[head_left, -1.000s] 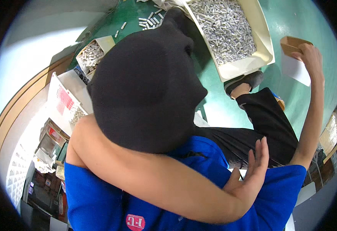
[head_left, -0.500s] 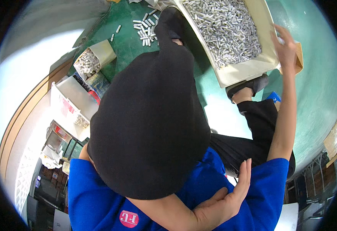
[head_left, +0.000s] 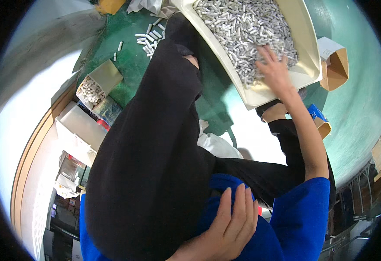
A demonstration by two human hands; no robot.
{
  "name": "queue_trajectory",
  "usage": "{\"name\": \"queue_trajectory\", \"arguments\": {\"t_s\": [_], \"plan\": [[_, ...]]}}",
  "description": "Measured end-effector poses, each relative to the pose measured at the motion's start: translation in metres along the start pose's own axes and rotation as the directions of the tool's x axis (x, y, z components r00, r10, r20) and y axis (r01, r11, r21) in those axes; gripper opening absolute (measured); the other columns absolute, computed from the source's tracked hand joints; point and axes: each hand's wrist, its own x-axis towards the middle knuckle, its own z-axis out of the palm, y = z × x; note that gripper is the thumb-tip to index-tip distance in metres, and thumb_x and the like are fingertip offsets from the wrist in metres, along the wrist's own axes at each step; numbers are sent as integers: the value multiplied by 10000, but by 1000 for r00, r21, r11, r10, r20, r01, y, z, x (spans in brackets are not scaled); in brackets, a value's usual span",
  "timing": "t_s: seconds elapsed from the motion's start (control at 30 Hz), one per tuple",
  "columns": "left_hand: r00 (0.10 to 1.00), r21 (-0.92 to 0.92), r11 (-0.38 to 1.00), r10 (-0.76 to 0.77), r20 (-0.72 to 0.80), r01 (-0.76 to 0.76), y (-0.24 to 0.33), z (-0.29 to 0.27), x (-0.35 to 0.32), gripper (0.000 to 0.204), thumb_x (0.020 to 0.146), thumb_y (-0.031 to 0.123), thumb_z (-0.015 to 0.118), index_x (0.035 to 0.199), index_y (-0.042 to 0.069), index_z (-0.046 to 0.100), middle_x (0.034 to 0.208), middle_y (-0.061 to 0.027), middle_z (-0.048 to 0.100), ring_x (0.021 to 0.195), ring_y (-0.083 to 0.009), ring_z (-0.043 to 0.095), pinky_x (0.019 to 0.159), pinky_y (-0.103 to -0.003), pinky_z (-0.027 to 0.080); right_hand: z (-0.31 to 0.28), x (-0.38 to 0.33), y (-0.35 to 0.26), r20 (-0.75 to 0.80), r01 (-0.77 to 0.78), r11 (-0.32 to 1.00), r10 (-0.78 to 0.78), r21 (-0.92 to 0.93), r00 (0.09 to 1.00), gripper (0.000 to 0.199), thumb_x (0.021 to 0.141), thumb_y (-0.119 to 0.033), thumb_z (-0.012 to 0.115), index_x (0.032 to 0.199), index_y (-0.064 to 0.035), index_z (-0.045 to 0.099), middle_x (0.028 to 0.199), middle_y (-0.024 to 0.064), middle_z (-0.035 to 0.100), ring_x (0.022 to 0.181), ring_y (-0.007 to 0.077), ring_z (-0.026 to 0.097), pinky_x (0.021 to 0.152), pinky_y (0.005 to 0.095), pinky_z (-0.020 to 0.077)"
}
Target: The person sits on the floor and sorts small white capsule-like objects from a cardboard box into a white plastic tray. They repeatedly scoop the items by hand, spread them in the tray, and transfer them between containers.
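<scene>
My right hand reaches into a large cream tray. Its fingers are spread and slightly blurred, resting on a heap of small white-grey cylindrical pieces. Nothing shows gripped in them. My left arm comes round my bent, black-trousered knee. The left hand lies against my blue shirt with its fingers stretched out, and it holds nothing. More of the loose cylindrical pieces are scattered on the green floor to the left of the tray.
An open cardboard box stands right of the tray, with a smaller blue-and-brown box nearer me. At left, a tipped container holds whitish pieces, beside a white bin. A white bag lies beneath my legs.
My right hand has moved from the tray's right rim onto the pieces inside. My left hand has shifted left across my shirt. The view has shifted, uncovering the cardboard box.
</scene>
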Motion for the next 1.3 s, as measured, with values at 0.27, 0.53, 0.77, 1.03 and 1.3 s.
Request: {"name": "queue_trajectory", "arguments": {"t_s": [0.27,0.53,0.77,1.03,1.3], "plan": [[999,-119,992,-50,13,51,-6,-7,7,438,844,213,406,1157,-84,485,1158,-286,507,1118,-434,475,941,-560,390,-6,11,59,490,-406,-286,363,868,792,275,766,-32,590,1037,-3,555,1128,200,556,960,289,599,718,389,537],[981,-128,982,-152,-119,136,10,13,11,427,839,194,415,1156,-83,489,1155,-287,510,1108,-437,484,935,-563,393,-44,37,-5,12,152,-977,156,152,988,614,855,-268,513,1356,11,291,1375,284,289,1284,417,291,1061,545,237],[981,-171,977,-148,-122,126,13,13,12,405,833,177,426,1132,-81,513,1126,-290,529,1091,-435,499,923,-564,401,-80,37,-18,-144,194,-973,176,126,974,682,929,-415,358,1412,0,112,1437,282,127,1343,434,92,1075,580,148],[996,-203,976,-86,-6,83,2,-1,14,394,833,176,439,1121,-77,528,1112,-288,540,1085,-430,506,928,-566,390,-134,49,-45,211,220,-821,377,526,902,701,932,-515,154,1410,-3,122,1431,280,148,1333,436,138,1077,570,166],[982,-186,973,-159,-98,139,12,14,11,388,835,169,444,1125,-76,525,1120,-283,540,1092,-426,505,936,-561,389,-99,48,-24,-298,207,-950,133,232,945,619,941,-409,287,1385,17,225,1393,288,250,1320,384,238,1081,524,220]]}}
